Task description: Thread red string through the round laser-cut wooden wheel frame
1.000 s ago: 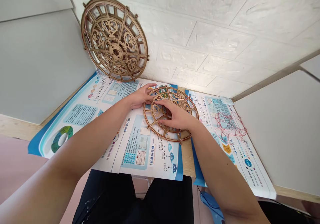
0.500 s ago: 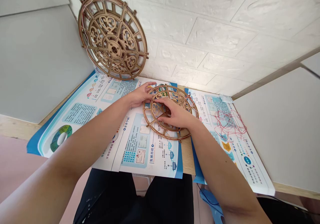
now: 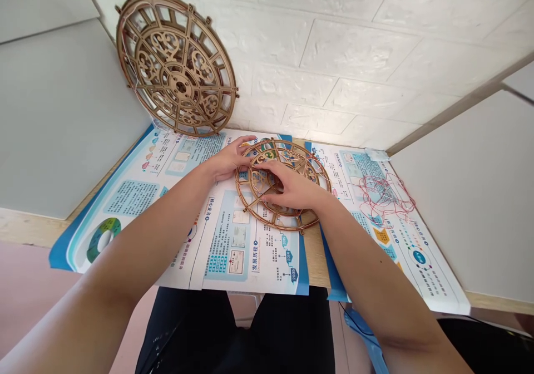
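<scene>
On the bench (image 3: 315, 257), the small wheel (image 3: 311, 172) lies flat, with wire running over part of it; how much is fixed, I cannot tell. A loose tangle (image 3: 386, 198) lies apart. The left hand (image 3: 228, 160) touches the rim, partly open; whether it pinches wire is unclear. The right hand (image 3: 294, 187) is half open over the middle, thumb and fingers apart.

Both bare hands meet at the center of the view, bent inward.

The left hand (image 3: 231, 160) arrives from seven o'clock, fingers spread; the right hand (image 3: 292, 187), from five o'clock, curves its thumb and fingers apart.
</scene>
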The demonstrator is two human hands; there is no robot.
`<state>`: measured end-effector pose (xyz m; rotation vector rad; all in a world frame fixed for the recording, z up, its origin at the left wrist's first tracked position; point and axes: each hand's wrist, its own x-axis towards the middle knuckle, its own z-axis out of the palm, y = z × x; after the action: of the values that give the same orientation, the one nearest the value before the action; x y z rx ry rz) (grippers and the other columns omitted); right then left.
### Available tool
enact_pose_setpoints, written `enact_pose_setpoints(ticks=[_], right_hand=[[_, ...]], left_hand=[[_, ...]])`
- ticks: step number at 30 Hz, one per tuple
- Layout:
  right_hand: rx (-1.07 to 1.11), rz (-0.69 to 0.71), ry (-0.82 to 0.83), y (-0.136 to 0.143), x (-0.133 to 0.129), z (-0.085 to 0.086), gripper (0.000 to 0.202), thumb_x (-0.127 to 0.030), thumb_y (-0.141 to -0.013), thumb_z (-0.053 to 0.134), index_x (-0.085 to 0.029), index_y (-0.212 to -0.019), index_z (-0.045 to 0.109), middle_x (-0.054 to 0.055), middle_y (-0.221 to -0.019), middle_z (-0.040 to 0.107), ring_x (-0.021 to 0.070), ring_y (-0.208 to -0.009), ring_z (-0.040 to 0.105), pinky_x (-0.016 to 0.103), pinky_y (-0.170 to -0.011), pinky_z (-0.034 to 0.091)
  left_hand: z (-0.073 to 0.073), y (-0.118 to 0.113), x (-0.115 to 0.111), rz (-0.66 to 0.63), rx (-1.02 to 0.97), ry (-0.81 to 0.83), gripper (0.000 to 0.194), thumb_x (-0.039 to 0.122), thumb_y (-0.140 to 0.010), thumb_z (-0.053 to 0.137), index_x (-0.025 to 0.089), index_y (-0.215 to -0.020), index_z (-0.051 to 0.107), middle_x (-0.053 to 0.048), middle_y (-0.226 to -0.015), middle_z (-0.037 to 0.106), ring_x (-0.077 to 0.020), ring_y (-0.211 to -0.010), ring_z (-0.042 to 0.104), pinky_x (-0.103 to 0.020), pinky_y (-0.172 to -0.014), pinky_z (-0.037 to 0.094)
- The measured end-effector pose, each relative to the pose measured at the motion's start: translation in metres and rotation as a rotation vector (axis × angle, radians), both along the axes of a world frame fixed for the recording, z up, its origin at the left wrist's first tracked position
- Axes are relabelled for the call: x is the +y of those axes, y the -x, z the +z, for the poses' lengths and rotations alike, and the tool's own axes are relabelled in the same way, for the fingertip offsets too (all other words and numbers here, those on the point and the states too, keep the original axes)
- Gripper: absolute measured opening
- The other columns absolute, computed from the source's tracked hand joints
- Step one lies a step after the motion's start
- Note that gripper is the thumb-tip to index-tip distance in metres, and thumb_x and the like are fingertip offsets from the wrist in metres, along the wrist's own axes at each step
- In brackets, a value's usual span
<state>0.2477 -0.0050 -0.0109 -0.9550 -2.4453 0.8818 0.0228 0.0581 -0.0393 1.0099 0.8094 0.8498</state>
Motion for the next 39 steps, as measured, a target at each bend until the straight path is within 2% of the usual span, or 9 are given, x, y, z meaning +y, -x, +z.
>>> enact_pose_setpoints(ticks=[6,23,39], right_hand=[[-0.002,0.002,-0.004,-0.0003,0.0002,-0.0008,0.072,-0.027,-0.085,0.075,-0.029,-0.150,0.044,0.010,-0.149,0.049,0.0300,-0.139,0.048,0.053,-0.119,0.039],[-0.003,-0.017,0.034,0.0012,0.0010,-0.0028,0.077,-0.040,-0.081,0.084,-0.029,-0.148,0.046,0.009,-0.149,0.047,0.0308,-0.140,0.044,0.053,-0.120,0.036],[-0.007,0.006,0.031,0.0001,-0.0006,-0.0019,0.069,-0.037,-0.083,0.082,-0.028,-0.144,0.050,0.010,-0.148,0.047,0.0302,-0.138,0.046,0.052,-0.117,0.040]], left_hand=[[-0.0007,0.0007,0.0001,0.000,0.010,-0.017,0.078,0.006,-0.066,0.084,0.023,-0.135,0.053,-0.013,-0.135,0.057,-0.0204,-0.100,0.068,-0.028,-0.073,0.060],[0.0014,-0.0006,-0.0002,0.000,0.003,0.008,0.080,0.001,-0.061,0.081,0.024,-0.132,0.052,-0.012,-0.133,0.058,-0.0191,-0.095,0.069,-0.024,-0.066,0.058],[-0.0003,0.0003,0.0006,0.004,0.011,0.006,0.080,0.006,-0.063,0.086,0.024,-0.134,0.054,-0.011,-0.129,0.060,-0.0196,-0.095,0.069,-0.024,-0.066,0.058]])
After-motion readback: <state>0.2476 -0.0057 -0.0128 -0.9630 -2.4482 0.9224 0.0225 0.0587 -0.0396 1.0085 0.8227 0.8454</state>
